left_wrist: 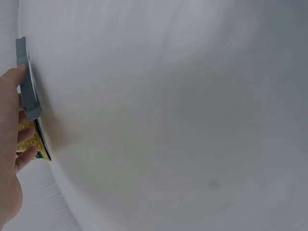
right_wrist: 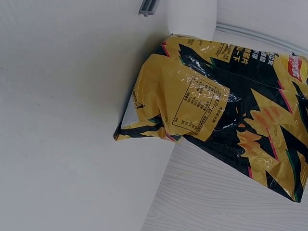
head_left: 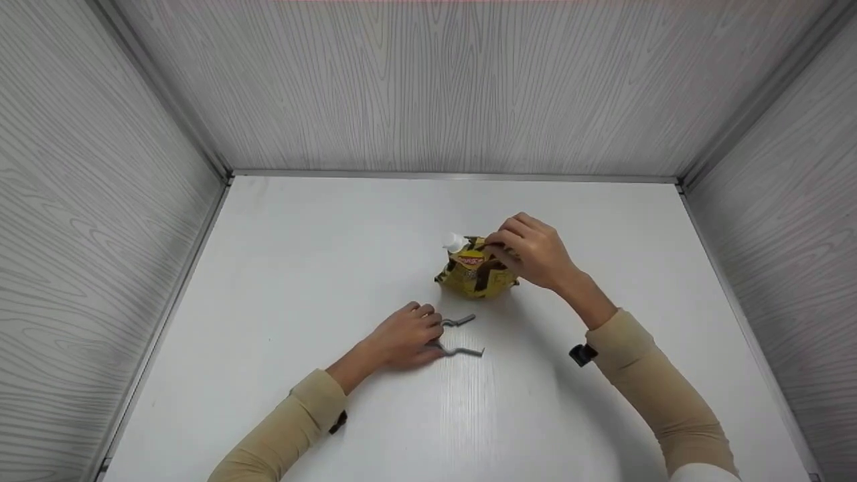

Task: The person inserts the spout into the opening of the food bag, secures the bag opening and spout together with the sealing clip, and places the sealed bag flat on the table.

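Note:
A yellow and black snack bag (head_left: 477, 276) stands near the middle of the table in the head view. My right hand (head_left: 532, 249) pinches its upper right edge. The right wrist view shows the bag's printed side (right_wrist: 197, 96), but the hand is out of that frame. My left hand (head_left: 410, 335), nearer the front, holds a grey plastic piece between thumb and fingers; the left wrist view shows it as a flat strip (left_wrist: 29, 79). Two thin grey arms, one of them the lower arm (head_left: 462, 351), stick out to the right of that hand. Whether they are one piece is hidden.
Behind the bag's upper left corner is a white object (head_left: 455, 242) with a small pointed tip, bottle-like, mostly hidden. Grey wood-grain panels (head_left: 428, 87) wall in the white table (head_left: 321, 234) at the back and both sides.

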`<move>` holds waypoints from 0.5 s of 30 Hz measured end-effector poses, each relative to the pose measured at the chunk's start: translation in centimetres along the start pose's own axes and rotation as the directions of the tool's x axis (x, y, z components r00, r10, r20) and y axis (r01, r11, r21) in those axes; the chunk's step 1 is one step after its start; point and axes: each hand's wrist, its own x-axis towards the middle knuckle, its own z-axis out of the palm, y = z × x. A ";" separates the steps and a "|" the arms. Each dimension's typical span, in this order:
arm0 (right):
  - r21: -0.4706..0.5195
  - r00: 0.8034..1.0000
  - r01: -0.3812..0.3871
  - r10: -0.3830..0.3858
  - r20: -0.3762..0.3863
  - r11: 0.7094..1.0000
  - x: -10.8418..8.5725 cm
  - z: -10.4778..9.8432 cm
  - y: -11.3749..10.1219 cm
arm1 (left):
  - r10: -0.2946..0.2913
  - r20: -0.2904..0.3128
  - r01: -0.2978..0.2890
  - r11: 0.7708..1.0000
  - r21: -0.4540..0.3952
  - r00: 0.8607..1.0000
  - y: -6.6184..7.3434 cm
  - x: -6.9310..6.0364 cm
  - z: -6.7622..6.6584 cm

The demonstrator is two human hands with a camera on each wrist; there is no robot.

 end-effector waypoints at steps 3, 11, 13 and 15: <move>0.001 1.000 0.002 -0.002 0.000 1.000 0.0 0.0 0.0 | -0.005 0.000 0.005 1.000 -0.005 1.000 -0.1 0.0 -0.1; 0.009 1.000 -0.001 0.001 0.000 1.000 0.0 -0.1 0.0 | -0.018 -0.009 0.018 1.000 -0.023 1.000 -0.5 0.0 -0.4; 0.008 1.000 0.001 -0.001 0.001 1.000 0.0 -0.1 -0.1 | -0.021 -0.025 0.021 1.000 -0.005 0.999 -0.7 -0.1 -0.5; 0.009 1.000 0.004 -0.004 0.001 1.000 0.0 0.0 -0.1 | -0.028 -0.047 0.028 1.000 0.011 0.999 -0.9 -0.2 -0.7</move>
